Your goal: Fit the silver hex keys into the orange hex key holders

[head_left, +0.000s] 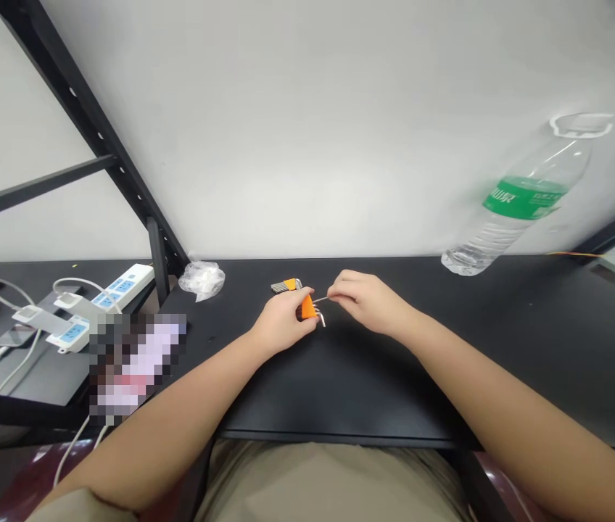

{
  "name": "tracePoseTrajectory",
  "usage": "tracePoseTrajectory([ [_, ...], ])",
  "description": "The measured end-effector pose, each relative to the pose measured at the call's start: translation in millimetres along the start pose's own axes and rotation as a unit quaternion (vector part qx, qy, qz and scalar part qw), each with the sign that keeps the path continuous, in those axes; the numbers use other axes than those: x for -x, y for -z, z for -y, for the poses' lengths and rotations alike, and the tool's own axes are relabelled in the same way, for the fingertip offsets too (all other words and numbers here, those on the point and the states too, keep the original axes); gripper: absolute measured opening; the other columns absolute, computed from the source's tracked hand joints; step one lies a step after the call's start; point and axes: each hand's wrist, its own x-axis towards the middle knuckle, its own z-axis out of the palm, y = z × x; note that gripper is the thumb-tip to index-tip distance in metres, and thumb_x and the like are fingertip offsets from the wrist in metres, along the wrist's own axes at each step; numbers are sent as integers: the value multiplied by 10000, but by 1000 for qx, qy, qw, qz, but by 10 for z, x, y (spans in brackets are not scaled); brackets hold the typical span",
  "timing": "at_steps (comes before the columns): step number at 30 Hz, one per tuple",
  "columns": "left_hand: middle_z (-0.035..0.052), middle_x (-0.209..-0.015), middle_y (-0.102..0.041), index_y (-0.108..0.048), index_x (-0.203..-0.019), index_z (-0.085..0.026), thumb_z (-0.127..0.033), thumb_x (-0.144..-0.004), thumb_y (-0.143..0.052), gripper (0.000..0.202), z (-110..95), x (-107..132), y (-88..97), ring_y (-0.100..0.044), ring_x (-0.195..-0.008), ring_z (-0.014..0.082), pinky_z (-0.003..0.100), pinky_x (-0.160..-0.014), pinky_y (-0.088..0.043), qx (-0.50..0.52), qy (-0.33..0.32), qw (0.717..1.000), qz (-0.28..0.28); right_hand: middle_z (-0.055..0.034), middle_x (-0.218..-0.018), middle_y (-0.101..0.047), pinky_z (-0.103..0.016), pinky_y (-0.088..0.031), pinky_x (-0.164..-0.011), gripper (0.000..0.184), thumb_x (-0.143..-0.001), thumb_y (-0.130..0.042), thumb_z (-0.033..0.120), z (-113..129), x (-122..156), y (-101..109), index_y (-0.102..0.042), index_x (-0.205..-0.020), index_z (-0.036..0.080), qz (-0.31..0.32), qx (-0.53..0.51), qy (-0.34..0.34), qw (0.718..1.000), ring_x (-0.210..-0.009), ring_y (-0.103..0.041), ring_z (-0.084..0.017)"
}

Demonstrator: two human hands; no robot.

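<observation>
Orange-handled folding hex key set (308, 308) clasped in the curled left hand (283, 322) above the middle of the black counter (340, 391), its thin steel key (320, 298) pinched by the right hand (367, 303) just beside it.

Out on my left, two white power strips with blue sockets (122, 286) are lying on a black shelf (40, 377), white cables (8, 288) snaking around them past a phone (14, 336), and a pixelated blur (136, 366) hides whatever sits just beside them. Right by the black metal shelf upright (84, 123), a crumpled clear plastic bag (201, 280) sits on the black desktop (530, 326). Over on my right, a clear water bottle with a green label (519, 203) is at the far edge against the white wall (307, 130), with a thin orange wire (574, 254) just beyond it.
</observation>
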Motion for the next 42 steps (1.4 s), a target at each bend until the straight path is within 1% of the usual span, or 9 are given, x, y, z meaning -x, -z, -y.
tracePoseTrajectory([
  [4,44,-1078,-726,-619,-1348,-220,-342,-836,-712,534,-42,-5,3,-684,-945,217,341,-876,-541,-3,-13,1000,4,-91,-1009,-662,-344,-500,-764,281,-1009,-476,204,105,-8,-44,-756,-992,218,17,1,19,1000,-844,-615,-198],
  [9,24,-971,-701,-676,-1152,-245,-266,-841,-671,312,-102,-16,36,-643,-919,215,341,-842,-518,-12,-54,998,3,-57,-1042,-694,-345,-530,-810,202,-937,-535,162,148,-49,-185,-718,-996,224,6,-173,-42,984,-892,-648,-188],
  [15,46,-1072,-711,-649,-1254,-234,-264,-847,-676,408,-117,-10,62,-660,-958,214,343,-884,-531,36,-46,998,5,-34,-926,-718,-352,-561,-783,127,-907,-628,290,16,-55,-265,-692,-967,198,27,-363,-148,920,-814,-674,-181],
  [21,30,-1126,-727,-630,-1281,-229,-199,-844,-661,439,-146,-4,69,-696,-967,180,317,-924,-559,140,-72,987,25,-35,-872,-714,-314,-550,-701,196,-888,-683,367,1,-45,-191,-724,-964,190,51,-388,-150,908,-732,-660,-166],
  [24,52,-1196,-723,-599,-1350,-219,-196,-827,-685,530,-113,2,52,-701,-1036,200,346,-984,-558,152,-74,986,5,-37,-854,-718,-319,-537,-681,250,-920,-658,423,-87,-33,-120,-738,-1012,205,48,-315,-146,937,-702,-656,-174],
  [28,52,-1218,-718,-580,-1382,-226,-166,-816,-683,579,-80,12,31,-694,-1086,207,378,-1044,-545,169,-87,982,3,-74,-1010,-725,-363,-518,-847,205,-956,-600,321,-365,-5,-21,-765,-1032,226,-16,-45,-92,995,-891,-673,-222],
  [30,49,-1215,-715,-581,-1379,-231,-159,-815,-677,577,-81,15,25,-692,-1083,202,379,-1048,-545,176,-92,980,8,-96,-1082,-704,-361,-507,-885,220,-952,-599,282,-513,10,8,-773,-1073,222,-2,56,-89,994,-942,-665,-232],
  [34,50,-1191,-711,-593,-1343,-220,-160,-808,-666,543,-96,12,19,-692,-1053,196,361,-1008,-560,175,-84,981,16,-101,-1118,-676,-327,-500,-868,242,-965,-595,297,-640,18,3,-766,-1113,213,59,113,-117,985,-939,-657,-215],
  [42,45,-1106,-720,-617,-1269,-210,-143,-762,-649,512,-108,6,40,-694,-965,200,366,-963,-564,124,-74,990,-11,-102,-912,-670,-304,-389,-617,19,-794,-642,190,-378,-14,-71,-659,-796,186,161,212,-188,946,-765,-603,-211],
])
